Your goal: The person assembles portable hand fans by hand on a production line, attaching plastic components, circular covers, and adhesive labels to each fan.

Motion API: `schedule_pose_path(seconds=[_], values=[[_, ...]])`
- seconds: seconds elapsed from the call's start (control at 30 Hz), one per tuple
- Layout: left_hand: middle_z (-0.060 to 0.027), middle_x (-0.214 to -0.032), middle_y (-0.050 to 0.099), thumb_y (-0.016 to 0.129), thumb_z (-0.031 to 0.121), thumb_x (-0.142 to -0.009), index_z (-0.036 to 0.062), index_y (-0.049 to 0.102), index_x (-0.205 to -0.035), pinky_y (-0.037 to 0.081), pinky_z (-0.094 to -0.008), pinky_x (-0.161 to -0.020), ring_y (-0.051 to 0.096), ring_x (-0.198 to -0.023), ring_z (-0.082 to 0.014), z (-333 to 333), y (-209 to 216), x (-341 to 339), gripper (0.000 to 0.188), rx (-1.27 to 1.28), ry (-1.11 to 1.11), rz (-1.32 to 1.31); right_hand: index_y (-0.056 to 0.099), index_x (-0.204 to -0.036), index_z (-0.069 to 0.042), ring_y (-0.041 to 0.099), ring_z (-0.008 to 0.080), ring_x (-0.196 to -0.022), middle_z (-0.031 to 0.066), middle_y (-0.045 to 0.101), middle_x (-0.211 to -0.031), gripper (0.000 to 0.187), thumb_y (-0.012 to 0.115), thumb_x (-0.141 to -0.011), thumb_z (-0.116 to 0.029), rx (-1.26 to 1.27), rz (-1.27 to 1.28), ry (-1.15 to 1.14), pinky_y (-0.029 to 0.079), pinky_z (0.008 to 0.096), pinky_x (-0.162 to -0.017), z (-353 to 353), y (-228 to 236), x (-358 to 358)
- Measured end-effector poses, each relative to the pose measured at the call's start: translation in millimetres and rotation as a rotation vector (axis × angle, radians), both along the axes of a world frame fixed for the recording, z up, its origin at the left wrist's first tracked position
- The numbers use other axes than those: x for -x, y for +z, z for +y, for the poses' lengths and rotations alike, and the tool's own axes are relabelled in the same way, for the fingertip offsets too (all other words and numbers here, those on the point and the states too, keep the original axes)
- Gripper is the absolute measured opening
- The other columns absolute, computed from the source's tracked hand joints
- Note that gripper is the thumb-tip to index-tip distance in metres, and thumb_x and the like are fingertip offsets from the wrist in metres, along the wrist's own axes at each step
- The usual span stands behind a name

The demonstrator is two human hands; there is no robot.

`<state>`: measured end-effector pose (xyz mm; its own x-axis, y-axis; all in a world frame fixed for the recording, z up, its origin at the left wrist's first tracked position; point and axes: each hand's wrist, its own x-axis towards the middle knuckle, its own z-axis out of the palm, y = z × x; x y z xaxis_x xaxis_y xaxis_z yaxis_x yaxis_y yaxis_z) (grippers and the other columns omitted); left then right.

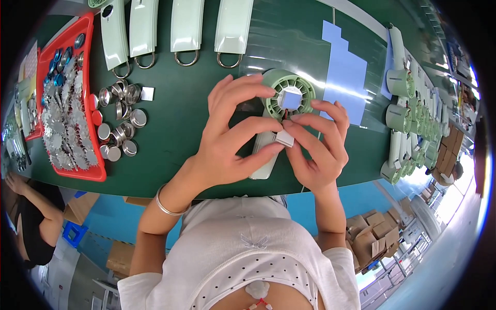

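**Two hands close on a pale green fan body at the bench**

We look down on a dark green work surface [196, 119] where both of our hands meet over a small handheld fan body [268, 150]. Our left hand [235, 137] curls over the pale green handle from the left, fingers arched above it and thumb pressed along its lower side, so the handle lies under and partly behind the palm. Our right hand [315, 144] comes in from the right and pinches a small white square part [284, 138] between thumb and forefinger, right at the point where the handle meets the round head. That ribbed round fan head [290, 93], with a light blue square at its centre, sits just above both sets of fingertips, clear of the hands. Thin red and dark wires [283, 114] run from the head down toward the pinched part.

Along the far edge four pale green handle shells [187, 26] with metal rings lie side by side. To the left, loose silver round caps [121, 121] are scattered beside a red tray [88, 173] heaped with silvery toothed discs. A light blue sheet [343, 72] lies to the right of the head, and a row of finished green fan units [405, 111] lines the right edge. Another person's arm [36, 206] shows at lower left.
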<state>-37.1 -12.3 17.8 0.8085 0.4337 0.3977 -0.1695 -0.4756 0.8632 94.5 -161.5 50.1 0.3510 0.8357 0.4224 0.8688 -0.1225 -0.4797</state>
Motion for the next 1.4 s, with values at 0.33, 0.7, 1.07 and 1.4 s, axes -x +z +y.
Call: schedule_pose_path(seconds=[0.33, 0.7, 1.07, 1.4], values=[[-0.0173, -0.133, 0.054, 0.078, 0.009, -0.074, 0.0039, 0.068, -0.085, 0.040, -0.0511, -0.107, 0.048, -0.130, -0.0399, 8, 9, -12, 0.016, -0.037, -0.053, 0.036, 0.074, -0.097, -0.016, 0.065, 0.0268, -0.099, 0.0005, 0.070, -0.100, 0.029, 0.082, -0.070, -0.010, -0.053, -0.387, -0.035, 0.035, 0.0516, -0.106, -1, 0, -3], [-0.0151, -0.139, 0.049, 0.079, 0.012, -0.074, 0.0054, 0.063, -0.107, 0.033, -0.0468, -0.108, 0.045, -0.128, -0.0373, 5, 3, -19, 0.037, 0.105, -0.079, -0.036, 0.075, -0.098, -0.017, 0.063, 0.0281, -0.104, -0.0001, 0.069, -0.099, 0.034, 0.084, -0.066, -0.015, -0.025, -0.354, -0.005, 0.035, 0.0517, -0.106, 2, 8, -8], [-0.0108, -0.145, 0.052, 0.083, 0.016, -0.072, 0.0051, 0.047, -0.142, 0.032, -0.0494, -0.115, 0.047, -0.135, -0.0320, 6, -10, -22, 0.080, 0.147, -0.094, 0.082, 0.076, -0.097, -0.005, 0.057, 0.0354, -0.115, 0.0083, 0.068, -0.104, 0.034, 0.083, -0.064, -0.004, 0.104, -0.040, -0.073, 0.046, 0.0446, -0.095, 16, 15, -17], [-0.0100, -0.144, 0.054, 0.080, 0.011, -0.073, 0.0065, 0.050, -0.141, 0.030, -0.0484, -0.116, 0.051, -0.133, -0.0303, 6, -13, -23, 0.074, 0.148, -0.079, 0.069, 0.076, -0.099, -0.005, 0.057, 0.0351, -0.117, 0.0082, 0.067, -0.104, 0.033, 0.082, -0.066, -0.003, 0.122, -0.034, -0.090, 0.046, 0.0448, -0.096, 23, 15, -16]])
